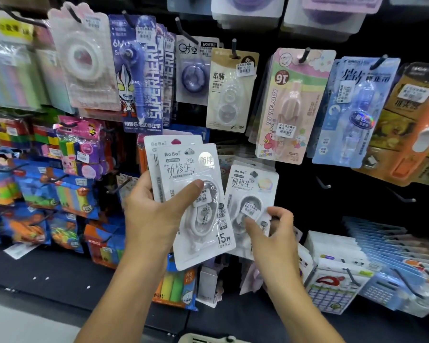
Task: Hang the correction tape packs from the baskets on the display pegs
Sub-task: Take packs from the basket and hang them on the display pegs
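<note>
My left hand (156, 214) grips a small stack of white BoBo correction tape packs (191, 174), thumb pressed across the front pack's blister. To their right, more white BoBo packs (248, 184) hang against the display, and my right hand (270, 231) pinches the lower part of the front one between thumb and fingers. A rim of a pale basket (208, 339) shows at the bottom edge. Two bare black pegs (323, 183) stick out of the dark board to the right of the hanging packs.
Other correction tape packs hang above: a blue Superhero pack (144, 78), a beige pack (230, 92), a pink My Melody pack (290, 107) and a light blue pack (354, 112). Colourful stationery fills pegs at left; boxed goods (337, 280) lie low right.
</note>
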